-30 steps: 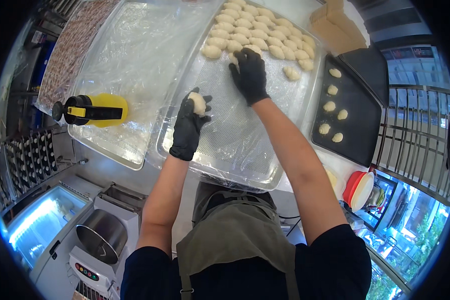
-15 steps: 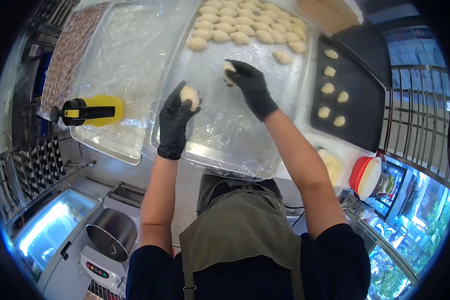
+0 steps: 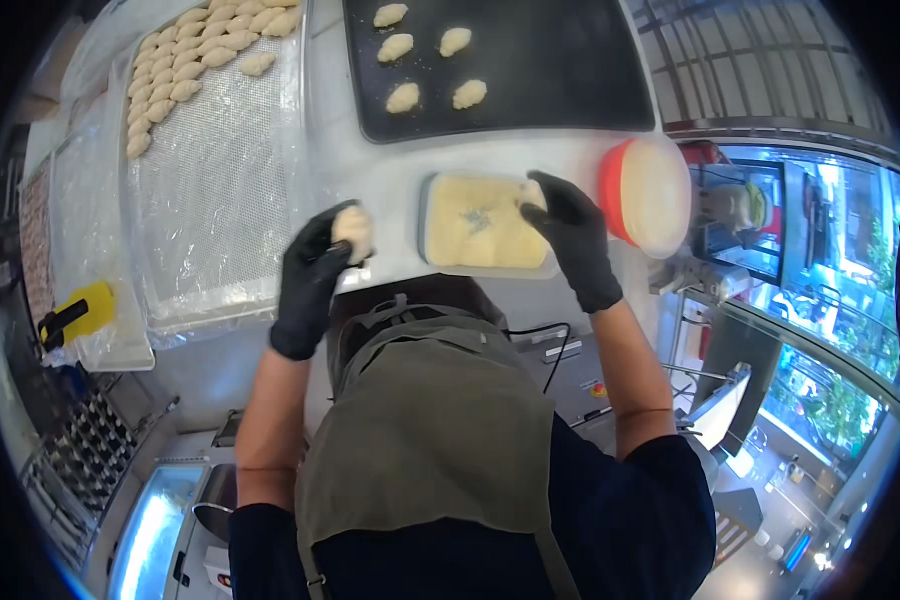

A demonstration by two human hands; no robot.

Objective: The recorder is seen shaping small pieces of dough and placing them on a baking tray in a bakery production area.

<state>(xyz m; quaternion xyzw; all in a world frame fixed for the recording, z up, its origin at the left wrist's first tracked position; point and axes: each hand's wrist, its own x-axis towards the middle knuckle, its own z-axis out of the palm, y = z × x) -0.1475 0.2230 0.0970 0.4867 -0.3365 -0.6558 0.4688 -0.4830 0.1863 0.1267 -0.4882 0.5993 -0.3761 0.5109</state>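
Observation:
In my gloved left hand (image 3: 315, 270), a pale shaped dough piece (image 3: 352, 234) is held up between thumb and fingers, near the table's front edge. My gloved right hand (image 3: 573, 232) is at the right end of a rectangular container (image 3: 425, 232) of pale yellow, powdery-looking stuff (image 3: 485, 235). Between its thumb and fingertips a small pale piece (image 3: 533, 192) shows, seemingly dough and mostly hidden by the glove. The stuff in the container has a greyish dent in the middle.
Left lies a plastic-covered tray (image 3: 210, 200) with rows of shaped dough (image 3: 185, 60). A black baking tray (image 3: 560, 80) with several dough pieces (image 3: 455, 41) is at the back. A red and white tub (image 3: 650, 195) stands right; a yellow bottle (image 3: 85, 308) is far left.
My view and both hands have shifted right, from the plastic-covered tray toward the yellow-filled container. The left hand keeps its dough piece; the right hand has come down at the container.

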